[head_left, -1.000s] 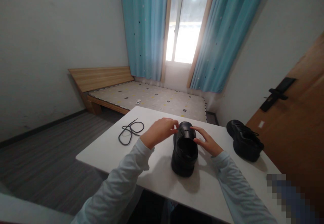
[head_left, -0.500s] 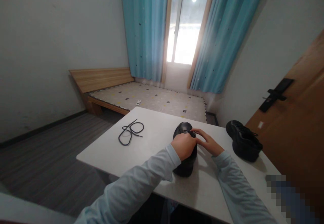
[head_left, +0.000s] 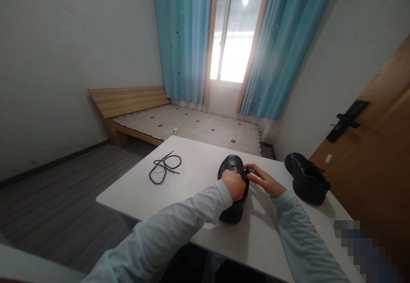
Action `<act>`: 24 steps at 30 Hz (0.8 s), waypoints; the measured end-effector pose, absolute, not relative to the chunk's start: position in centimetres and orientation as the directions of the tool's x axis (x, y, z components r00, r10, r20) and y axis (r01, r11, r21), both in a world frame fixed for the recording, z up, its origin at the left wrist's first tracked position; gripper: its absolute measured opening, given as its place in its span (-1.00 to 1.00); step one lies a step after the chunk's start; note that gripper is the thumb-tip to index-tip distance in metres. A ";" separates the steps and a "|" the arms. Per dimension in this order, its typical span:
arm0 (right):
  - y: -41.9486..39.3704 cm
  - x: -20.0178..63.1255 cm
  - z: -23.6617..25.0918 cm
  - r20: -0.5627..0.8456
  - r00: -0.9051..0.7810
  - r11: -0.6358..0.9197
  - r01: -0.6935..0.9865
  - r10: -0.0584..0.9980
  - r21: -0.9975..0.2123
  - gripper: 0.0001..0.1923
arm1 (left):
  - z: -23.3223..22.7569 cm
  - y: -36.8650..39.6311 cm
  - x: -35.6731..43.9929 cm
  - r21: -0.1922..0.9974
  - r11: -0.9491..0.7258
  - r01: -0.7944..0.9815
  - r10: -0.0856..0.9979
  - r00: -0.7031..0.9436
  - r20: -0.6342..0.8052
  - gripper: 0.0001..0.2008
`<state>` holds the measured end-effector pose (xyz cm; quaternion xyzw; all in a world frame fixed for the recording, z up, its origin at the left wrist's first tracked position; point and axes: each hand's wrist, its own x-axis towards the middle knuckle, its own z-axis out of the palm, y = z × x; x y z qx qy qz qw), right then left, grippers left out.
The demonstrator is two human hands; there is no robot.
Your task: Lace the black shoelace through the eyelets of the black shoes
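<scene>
Head view: a black leather lace-up shoe (head_left: 231,197) stands upright at the middle of the white rectangular desk (head_left: 192,189), toe pointing away, with the left hand (head_left: 235,185) curled closed over its opening and the right hand (head_left: 264,179) touching its right side, fingers (head_left: 251,168) pinched at the tongue; what the pinch holds cannot be made out. A loose black shoelace (head_left: 164,167) lies coiled well apart to the left, and a second black shoe (head_left: 306,180) sits near the desk's right edge, clear of both hands.
</scene>
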<state>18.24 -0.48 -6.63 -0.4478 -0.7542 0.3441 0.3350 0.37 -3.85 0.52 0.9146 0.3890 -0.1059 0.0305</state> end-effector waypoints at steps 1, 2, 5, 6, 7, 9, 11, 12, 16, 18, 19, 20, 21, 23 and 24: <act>-0.5 18.3 -6.6 0.193 -0.373 0.357 0.443 0.908 -0.822 -0.54 | 0.5 -3.9 0.4 -0.031 -0.698 0.716 0.703 0.675 -0.223 -0.71; -0.6 18.3 -6.6 0.191 -0.370 0.353 0.442 0.909 -0.825 -0.53 | 0.6 -3.9 0.4 -0.036 -0.700 0.713 0.700 0.676 -0.230 -0.71; -0.6 18.5 -6.7 0.186 -0.353 0.339 0.442 0.917 -0.831 -0.53 | 0.6 -4.1 0.5 -0.049 -0.709 0.703 0.691 0.679 -0.247 -0.71; -0.6 18.5 -6.8 0.179 -0.348 0.331 0.445 0.920 -0.833 -0.53 | 0.7 -4.1 0.5 -0.053 -0.712 0.700 0.688 0.680 -0.253 -0.71; -0.5 18.6 -6.9 0.172 -0.344 0.322 0.447 0.923 -0.834 -0.54 | 0.7 -4.2 0.5 -0.056 -0.713 0.699 0.687 0.679 -0.259 -0.71; -0.5 18.7 -7.0 0.166 -0.337 0.314 0.452 0.927 -0.835 -0.54 | 0.7 -4.1 0.5 -0.057 -0.716 0.696 0.682 0.679 -0.272 -0.71; -0.5 18.6 -7.0 0.173 -0.334 0.318 0.451 0.927 -0.834 -0.54 | 0.7 -4.1 0.5 -0.057 -0.719 0.692 0.678 0.682 -0.274 -0.71; -0.5 18.6 -6.9 0.176 -0.335 0.321 0.448 0.926 -0.834 -0.55 | 0.7 -4.1 0.5 -0.057 -0.719 0.692 0.679 0.682 -0.272 -0.71; -0.5 18.2 -6.7 0.179 -0.341 0.323 0.434 0.923 -0.841 -0.55 | 0.6 -4.0 0.5 -0.049 -0.708 0.704 0.690 0.677 -0.255 -0.70; -0.6 18.1 -6.5 0.180 -0.338 0.323 0.433 0.924 -0.841 -0.55 | 0.6 -4.1 0.4 -0.040 -0.700 0.713 0.699 0.673 -0.242 -0.70; -0.6 18.1 -6.5 0.181 -0.337 0.323 0.435 0.924 -0.840 -0.55 | 0.5 -4.1 0.4 -0.036 -0.696 0.717 0.704 0.671 -0.232 -0.70; -0.6 18.0 -6.5 0.183 -0.336 0.325 0.436 0.924 -0.839 -0.56 | 0.5 -4.1 0.3 -0.032 -0.694 0.719 0.707 0.673 -0.218 -0.71; -0.6 18.0 -6.4 0.184 -0.336 0.327 0.438 0.924 -0.838 -0.56 | 0.4 -4.1 0.3 -0.025 -0.696 0.717 0.706 0.679 -0.201 -0.71; -0.6 18.1 -6.5 0.186 -0.339 0.330 0.440 0.922 -0.835 -0.56 | 0.3 -4.2 0.1 -0.008 -0.704 0.711 0.702 0.693 -0.164 -0.72; -0.5 18.1 -6.5 0.186 -0.340 0.331 0.442 0.922 -0.834 -0.56 | 0.3 -4.2 0.0 -0.001 -0.708 0.706 0.699 0.700 -0.143 -0.73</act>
